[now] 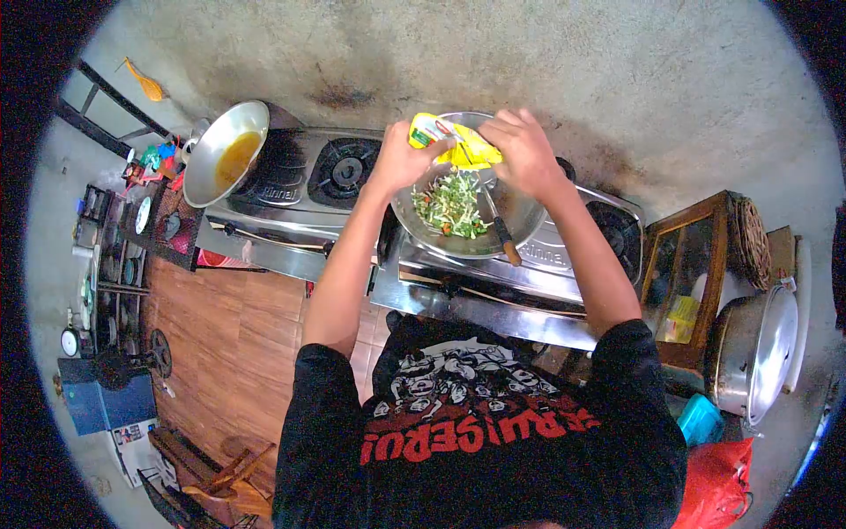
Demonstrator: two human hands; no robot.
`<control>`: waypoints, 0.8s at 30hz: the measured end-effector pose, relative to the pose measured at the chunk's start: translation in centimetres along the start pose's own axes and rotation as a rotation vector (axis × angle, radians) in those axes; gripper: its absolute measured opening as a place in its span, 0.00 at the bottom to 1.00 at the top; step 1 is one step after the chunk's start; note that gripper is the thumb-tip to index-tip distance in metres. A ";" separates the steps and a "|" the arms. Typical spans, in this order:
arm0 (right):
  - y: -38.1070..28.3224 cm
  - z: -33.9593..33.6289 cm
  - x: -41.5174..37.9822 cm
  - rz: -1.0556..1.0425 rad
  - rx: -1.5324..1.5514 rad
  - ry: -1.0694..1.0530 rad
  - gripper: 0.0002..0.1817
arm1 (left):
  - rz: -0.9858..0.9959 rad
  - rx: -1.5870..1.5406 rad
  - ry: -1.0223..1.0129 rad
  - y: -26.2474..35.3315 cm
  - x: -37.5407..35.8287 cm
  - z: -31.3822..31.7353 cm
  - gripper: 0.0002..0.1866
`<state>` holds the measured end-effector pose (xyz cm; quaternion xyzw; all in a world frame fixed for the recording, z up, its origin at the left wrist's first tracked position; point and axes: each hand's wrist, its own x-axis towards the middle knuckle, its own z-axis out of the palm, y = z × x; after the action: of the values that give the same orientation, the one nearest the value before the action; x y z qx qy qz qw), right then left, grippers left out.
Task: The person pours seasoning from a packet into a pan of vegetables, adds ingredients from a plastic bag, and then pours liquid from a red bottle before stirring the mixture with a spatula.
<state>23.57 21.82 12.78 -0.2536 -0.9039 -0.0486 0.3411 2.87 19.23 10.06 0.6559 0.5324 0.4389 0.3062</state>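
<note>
While the left hand (405,166) pinches one end of the yellow packet (476,153) and the right hand (522,155) pinches the other, each grip closed on it above the wok (523,213) of chopped vegetables (448,208), the step is judged best done with the packet steady, low and centred over the vegetables, clear of the wooden-handled utensil (505,234). Counted: one packet, one such utensil, two stoves, two woks, the second wok (204,169) holding amber liquid at the left stove (284,187).
</note>
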 end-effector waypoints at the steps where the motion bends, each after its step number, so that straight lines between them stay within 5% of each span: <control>1: 0.0 -0.5 -0.1 0.013 -0.034 -0.115 0.16 | -0.043 -0.110 -0.025 0.0 -0.2 0.0 0.11; 8: 0.1 -2.3 -0.6 -0.021 -0.110 -0.179 0.18 | 0.141 0.003 0.015 -0.9 0.1 2.0 0.13; 16: 0.2 -2.3 -0.7 -0.014 -0.163 -0.135 0.17 | -0.040 0.006 -0.029 -1.3 2.1 3.8 0.09; 18: 0.2 -2.3 -0.6 -0.024 -0.146 -0.101 0.17 | 0.132 -0.049 0.057 -1.4 2.4 4.0 0.08; 24: 0.5 -1.6 -0.4 0.000 -0.175 -0.111 0.16 | 0.148 -0.099 0.051 -1.3 2.8 3.0 0.07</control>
<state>24.97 21.66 13.73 -0.2846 -0.9137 -0.1133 0.2670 5.11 22.43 8.35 0.6661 0.4678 0.5027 0.2912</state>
